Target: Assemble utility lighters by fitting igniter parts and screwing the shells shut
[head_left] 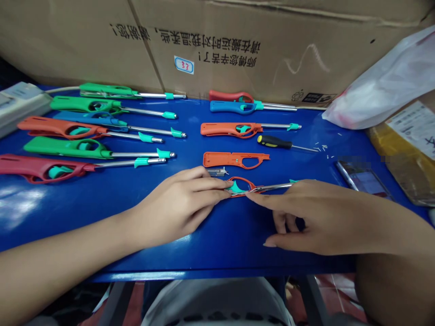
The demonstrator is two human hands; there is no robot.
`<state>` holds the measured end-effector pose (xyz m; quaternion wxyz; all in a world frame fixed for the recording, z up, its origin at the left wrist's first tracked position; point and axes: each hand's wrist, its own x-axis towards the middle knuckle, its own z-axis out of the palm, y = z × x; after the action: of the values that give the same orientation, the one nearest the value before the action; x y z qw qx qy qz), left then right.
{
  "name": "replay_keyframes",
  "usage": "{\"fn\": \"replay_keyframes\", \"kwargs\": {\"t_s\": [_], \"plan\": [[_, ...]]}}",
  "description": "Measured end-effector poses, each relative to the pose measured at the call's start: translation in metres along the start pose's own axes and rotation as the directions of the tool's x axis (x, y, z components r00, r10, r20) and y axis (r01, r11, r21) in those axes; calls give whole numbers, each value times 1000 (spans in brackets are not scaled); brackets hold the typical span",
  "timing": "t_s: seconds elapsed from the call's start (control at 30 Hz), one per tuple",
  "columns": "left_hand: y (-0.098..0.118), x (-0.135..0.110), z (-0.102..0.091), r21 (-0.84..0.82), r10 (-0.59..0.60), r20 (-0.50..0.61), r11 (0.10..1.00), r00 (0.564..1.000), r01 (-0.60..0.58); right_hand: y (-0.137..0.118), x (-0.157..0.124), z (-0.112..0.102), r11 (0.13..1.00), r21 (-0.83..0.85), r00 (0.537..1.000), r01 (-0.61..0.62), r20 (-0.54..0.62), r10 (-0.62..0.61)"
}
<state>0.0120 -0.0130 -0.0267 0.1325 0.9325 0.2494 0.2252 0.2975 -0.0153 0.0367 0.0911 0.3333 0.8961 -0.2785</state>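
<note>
An open orange lighter body (pixel 253 184) with a teal trigger (pixel 237 187) and a metal tube (pixel 276 186) lies on the blue table. My left hand (pixel 185 201) covers its handle end, fingers pressed together on it. With an outstretched index finger, my right hand (pixel 306 213) touches the lighter near the base of the tube; its thumb is apart and the other fingers curl loosely. Just beyond lie the loose orange shell half (pixel 234 160) and a small clear fuel tank (pixel 216 172), partly hidden behind my left hand.
Several assembled lighters, such as a red one (pixel 45 167), lie at left. More lighters, including an orange one (pixel 231 129), and a screwdriver (pixel 274 141) lie farther back. A cardboard box (pixel 190 27) borders the rear; a phone (pixel 362 179) and plastic bag (pixel 384 81) are right.
</note>
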Motion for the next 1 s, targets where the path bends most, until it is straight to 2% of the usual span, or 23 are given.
{"fn": "replay_keyframes", "kwargs": {"t_s": [0.17, 0.37, 0.8, 1.0], "plan": [[2, 1, 2, -92, -89, -8, 992, 996, 88, 1, 2, 0, 1000, 14, 1000, -4, 10, 4], [4, 2, 3, -150, -129, -3, 980, 992, 127, 0, 3, 0, 1000, 13, 1000, -7, 31, 7], [5, 3, 2, -197, -141, -31, 971, 990, 132, -5, 3, 4, 999, 53, 999, -6, 48, 3], [5, 4, 2, -202, -146, -26, 970, 989, 138, -6, 6, 4, 1000, 11, 1000, 6, -18, -6]]}}
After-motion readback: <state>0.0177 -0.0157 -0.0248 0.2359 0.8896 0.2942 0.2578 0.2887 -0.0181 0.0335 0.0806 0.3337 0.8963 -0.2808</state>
